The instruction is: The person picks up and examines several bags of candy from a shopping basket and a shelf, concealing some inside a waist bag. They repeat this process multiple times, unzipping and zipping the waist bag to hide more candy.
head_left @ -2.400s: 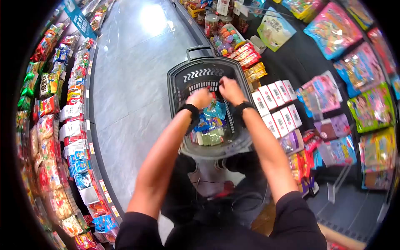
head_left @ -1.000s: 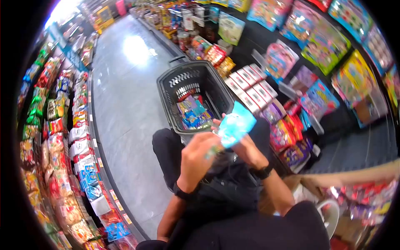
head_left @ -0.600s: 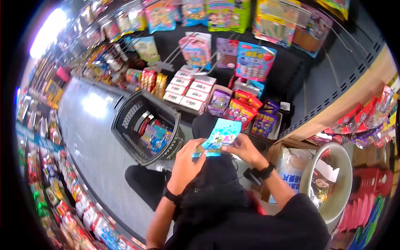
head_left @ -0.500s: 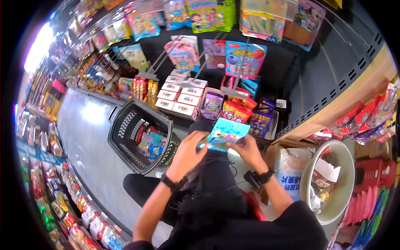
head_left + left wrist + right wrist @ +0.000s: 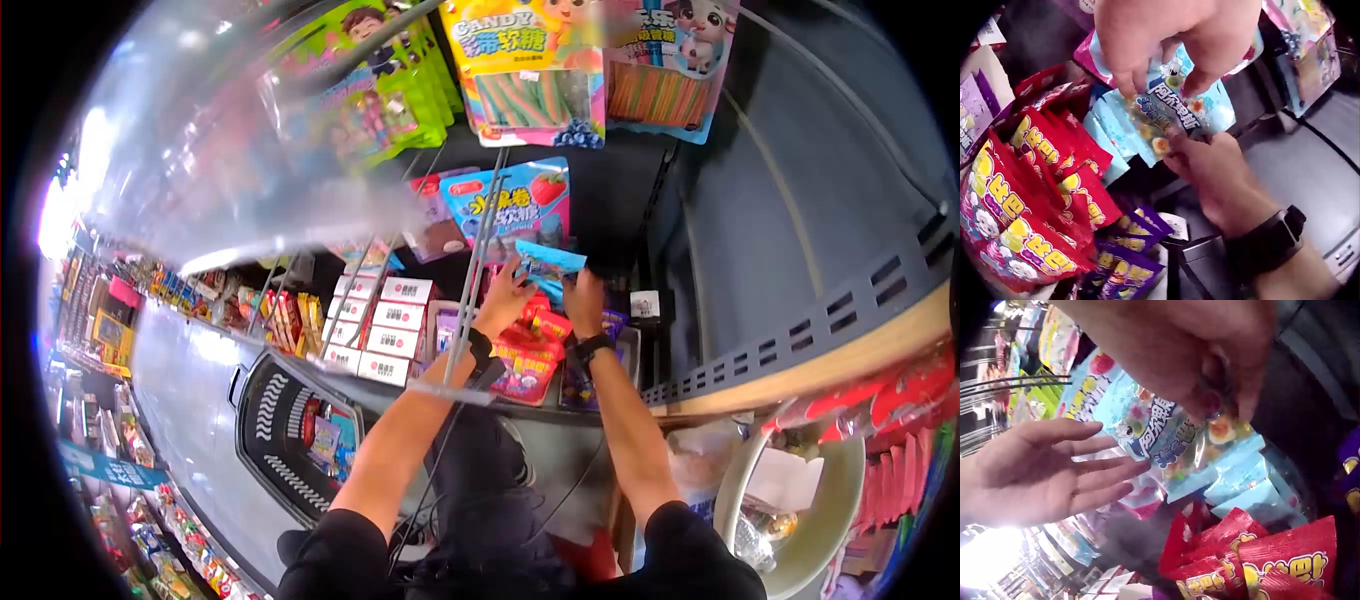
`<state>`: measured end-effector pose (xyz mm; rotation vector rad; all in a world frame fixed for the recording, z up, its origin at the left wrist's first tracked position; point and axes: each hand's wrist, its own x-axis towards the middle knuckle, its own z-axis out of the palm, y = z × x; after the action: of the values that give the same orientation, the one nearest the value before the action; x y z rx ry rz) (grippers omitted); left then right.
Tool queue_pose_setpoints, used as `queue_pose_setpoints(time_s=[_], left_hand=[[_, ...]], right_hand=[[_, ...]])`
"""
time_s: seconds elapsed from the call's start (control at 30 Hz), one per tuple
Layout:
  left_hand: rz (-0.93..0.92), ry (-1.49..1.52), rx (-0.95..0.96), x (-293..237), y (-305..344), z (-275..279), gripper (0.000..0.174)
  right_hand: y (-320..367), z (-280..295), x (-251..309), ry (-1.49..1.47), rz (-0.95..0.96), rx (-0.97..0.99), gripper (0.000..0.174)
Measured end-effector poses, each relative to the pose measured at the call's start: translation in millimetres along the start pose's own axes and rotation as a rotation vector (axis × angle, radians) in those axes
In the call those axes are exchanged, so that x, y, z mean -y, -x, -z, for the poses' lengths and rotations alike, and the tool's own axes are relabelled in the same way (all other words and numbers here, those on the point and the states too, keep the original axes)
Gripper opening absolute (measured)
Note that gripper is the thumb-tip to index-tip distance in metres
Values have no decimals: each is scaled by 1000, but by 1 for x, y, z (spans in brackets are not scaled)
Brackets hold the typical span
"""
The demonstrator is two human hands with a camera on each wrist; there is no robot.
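Observation:
A light blue candy bag [image 5: 550, 262], its clear window showing gummies, is at the back of the lower shelf. My right hand [image 5: 584, 303] pinches one end of it between thumb and fingers, as the left wrist view also shows. My left hand [image 5: 1054, 469] lies along the other side with fingers extended, fingertips right at the bag's edge. More light blue bags [image 5: 1250, 490] stand directly behind the held one. In front of them are red candy packets [image 5: 1029, 206], with purple packets [image 5: 1129, 250] beside them.
White boxes [image 5: 395, 330] stack left of the red packets. Metal hooks [image 5: 480, 250] and hanging candy bags [image 5: 525, 80] project above the arms. A black shopping basket [image 5: 285, 465] with packets inside sits on the floor at left; a pale bin [image 5: 850, 500] stands at right.
Both hands have carried the blue bag from above the lap forward to the shelf. My left hand has loosened from a grip to extended fingers. The view has turned right, away from the basket.

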<state>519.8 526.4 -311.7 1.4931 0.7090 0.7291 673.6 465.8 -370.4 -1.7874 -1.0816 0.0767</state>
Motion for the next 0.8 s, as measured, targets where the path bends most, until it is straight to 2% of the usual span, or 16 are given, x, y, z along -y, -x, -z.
queue_pose_setpoints(time_s=[0.03, 0.07, 0.1, 0.2, 0.27, 0.37, 0.4, 0.43, 0.5, 0.53, 0.57, 0.63, 0.67, 0.7, 0.77, 0.8], left_hand=[[37, 35, 19, 17, -16, 5, 68], [42, -5, 21, 26, -24, 10, 71], [49, -39, 21, 37, -28, 11, 74], [76, -252, -27, 86, -35, 26, 72], [129, -306, -10, 78, -27, 28, 63], [72, -363, 126, 59, -13, 42, 47], [-16, -331, 155, 51, -4, 48, 40], [158, -207, 192, 33, 7, 57, 39], [350, -38, 173, -20, 50, 65, 38], [292, 121, 221, -21, 73, 78, 37], [153, -119, 199, -45, 102, 80, 35], [204, -194, 65, -60, 156, 96, 32], [189, -66, -32, -68, 191, 100, 31], [228, 18, -155, -122, 231, 87, 30], [121, 116, -371, -151, 301, 87, 29], [64, 112, -484, -159, 333, 85, 27]], right_hand=[[-9, -12, -6, 67, 7, -26, 21], [-11, -12, -1, 68, -90, 35, 19], [-8, -11, -1, 139, -81, 74, 18], [-4, -59, -71, 270, -161, 326, 29], [7, -58, -84, 316, -194, 479, 39], [20, -53, -84, 138, -252, 217, 45], [16, -53, -86, 86, -347, 251, 52], [14, -20, -56, 239, -219, 231, 52], [38, 4, -27, 30, -197, 14, 46], [51, 31, 11, 42, -151, 58, 36], [74, 27, 14, -124, 14, 2, 29], [125, 75, 116, -483, -45, 232, 22], [156, 99, 164, -460, -49, 419, 24], [188, 105, 194, -493, -66, 656, 31], [255, 115, 247, -776, -91, 979, 59], [282, 113, 264, -887, -181, 1161, 65]])
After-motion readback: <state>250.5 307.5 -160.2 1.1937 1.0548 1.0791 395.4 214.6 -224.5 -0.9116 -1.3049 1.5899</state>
